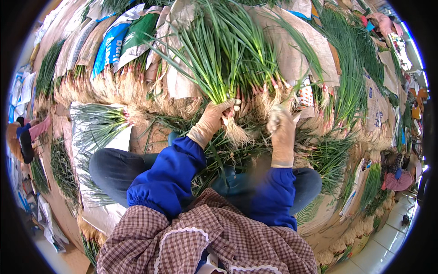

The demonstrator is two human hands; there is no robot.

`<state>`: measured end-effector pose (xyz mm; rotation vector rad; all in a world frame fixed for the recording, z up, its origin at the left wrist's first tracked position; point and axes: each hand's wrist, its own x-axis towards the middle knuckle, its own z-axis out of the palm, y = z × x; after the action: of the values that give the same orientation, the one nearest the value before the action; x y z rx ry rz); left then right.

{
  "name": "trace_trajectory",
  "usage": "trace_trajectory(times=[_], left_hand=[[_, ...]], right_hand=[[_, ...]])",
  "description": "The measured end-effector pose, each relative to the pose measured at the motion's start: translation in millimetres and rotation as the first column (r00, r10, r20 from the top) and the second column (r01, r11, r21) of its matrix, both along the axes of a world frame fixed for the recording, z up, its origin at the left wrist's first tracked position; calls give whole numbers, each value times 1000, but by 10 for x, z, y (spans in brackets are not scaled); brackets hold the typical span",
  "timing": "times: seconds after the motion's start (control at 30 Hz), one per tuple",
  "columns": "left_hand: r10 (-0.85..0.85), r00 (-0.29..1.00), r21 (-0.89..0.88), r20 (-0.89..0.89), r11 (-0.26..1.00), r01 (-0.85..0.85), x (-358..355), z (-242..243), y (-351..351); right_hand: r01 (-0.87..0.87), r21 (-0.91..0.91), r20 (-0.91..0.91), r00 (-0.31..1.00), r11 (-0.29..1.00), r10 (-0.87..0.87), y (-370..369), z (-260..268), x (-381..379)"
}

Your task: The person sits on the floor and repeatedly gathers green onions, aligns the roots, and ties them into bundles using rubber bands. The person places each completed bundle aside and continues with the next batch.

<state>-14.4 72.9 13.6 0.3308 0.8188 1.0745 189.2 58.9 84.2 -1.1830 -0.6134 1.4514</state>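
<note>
My left hand point(219, 114), in a pale work glove, is closed around a bunch of green onions point(212, 65) just above the roots. The long leaves fan upward, and the pale roots point(236, 133) hang below my fist. My right hand point(282, 125), also gloved, is raised to the right of the bunch with its fingers curled. Motion blur hides whether anything is in it. Just above it are the roots of more green onions point(275, 94), which lie in a row partly covered by a beige woven sack point(284, 41). Loose leaf scraps point(249, 154) lie beneath both hands.
To the left, green onions point(102, 121) lie on a white sheet point(102, 217). Rows of root-ended bunches point(116, 84) under sacks stretch ahead. More green onions point(328, 161) lie at my right. Other people point(398, 178) sit at the right and left edges.
</note>
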Motion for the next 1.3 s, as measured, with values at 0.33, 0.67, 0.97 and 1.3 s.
trace_trajectory(times=[0.33, 0.67, 0.97, 1.3], left_hand=[[-50, 967, -130, -251, 991, 18, -240, 370, -769], [40, 987, -102, 157, 994, -24, -481, 450, -763], [-115, 991, -132, -72, 986, 104, -156, 238, -620], [-13, 999, -178, 51, 984, 22, -364, 341, -836]], right_hand=[[-123, 1, 892, 449, 992, 54, -166, -856, -839], [-111, -64, 956, -291, 992, 29, 744, -36, -121], [-719, -387, 816, 25, 577, 578, -351, -3, -440], [-37, -258, 623, 757, 965, 196, -96, -444, -661]])
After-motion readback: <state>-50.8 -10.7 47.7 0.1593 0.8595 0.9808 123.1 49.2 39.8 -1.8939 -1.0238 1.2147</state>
